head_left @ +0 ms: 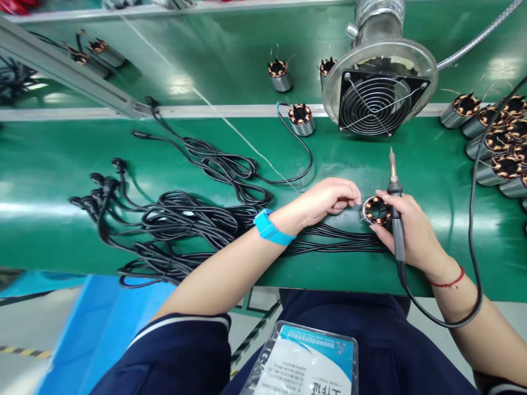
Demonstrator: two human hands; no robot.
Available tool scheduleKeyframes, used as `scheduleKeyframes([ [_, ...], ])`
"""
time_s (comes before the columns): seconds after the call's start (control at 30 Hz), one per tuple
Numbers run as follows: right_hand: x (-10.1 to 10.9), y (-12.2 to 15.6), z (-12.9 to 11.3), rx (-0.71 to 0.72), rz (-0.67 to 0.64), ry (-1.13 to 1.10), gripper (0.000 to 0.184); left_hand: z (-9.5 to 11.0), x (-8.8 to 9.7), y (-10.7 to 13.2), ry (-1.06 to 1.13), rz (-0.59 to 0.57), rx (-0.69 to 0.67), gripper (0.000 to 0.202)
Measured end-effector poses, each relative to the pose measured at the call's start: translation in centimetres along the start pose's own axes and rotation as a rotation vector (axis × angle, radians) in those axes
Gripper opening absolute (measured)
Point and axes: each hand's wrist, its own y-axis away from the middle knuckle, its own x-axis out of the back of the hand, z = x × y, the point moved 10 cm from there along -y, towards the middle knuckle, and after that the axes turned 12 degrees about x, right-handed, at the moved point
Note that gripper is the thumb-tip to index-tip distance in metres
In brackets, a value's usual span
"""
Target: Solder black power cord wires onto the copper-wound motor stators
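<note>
My right hand (411, 230) grips a motor stator (376, 211), a steel ring with copper windings, between thumb and fingers. The same hand also carries a soldering iron (397, 230), its tip pointing away from me and clear of the stator. At the stator's left edge, the fingers of my left hand (331, 202) are pinched together on what looks like a thin wire lead, mostly hidden by the fingertips. Black power cords (337, 241) run beneath my left wrist toward the right hand; their ends there are hidden.
A fume extractor fan (373, 104) hangs beyond my hands. A stator with a cord attached (302, 119) stands behind. Several stators (496, 140) are grouped at the right. Coiled black cords (185, 216) cover the left of the green bench (329, 269). The iron's cable loops over my right forearm.
</note>
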Motion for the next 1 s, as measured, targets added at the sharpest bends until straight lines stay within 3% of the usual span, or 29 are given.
scheduleKeyframes([
  [0.13, -0.3, -0.2, -0.4, 0.017, -0.039, 0.036, 0.051, 0.2, -1.1, 0.1, 0.121, -0.113, -0.025, 0.011],
  [0.23, 0.2, -0.2, 0.0, 0.001, -0.021, 0.010, 0.050, 1.0, -1.0, 0.6, -0.046, -0.044, -0.115, 0.016],
  [0.33, 1.4, 0.4, 1.4, -0.050, 0.041, -0.022, 0.058, 1.0, -2.1, 1.5, -0.479, 0.055, -0.199, 0.013],
  [0.43, 3.2, 1.3, 2.6, -0.080, 0.179, -0.097, 0.071, -0.9, -4.8, 2.3, -1.054, 0.043, -0.233, 0.015],
  [0.5, 4.4, 1.8, 3.2, -0.088, 0.295, -0.137, 0.074, -1.7, -6.0, 2.7, -1.261, 0.069, -0.272, 0.017],
  [0.7, 6.8, 3.0, 4.0, -0.118, 0.543, -0.096, 0.062, -1.7, -7.0, 3.2, -1.355, 0.158, -0.380, 0.018],
  [1.0, 7.6, 3.8, 4.8, -0.143, 0.648, -0.108, 0.054, 0.5, -7.7, 5.1, -1.388, 0.289, -0.531, 0.019],
])
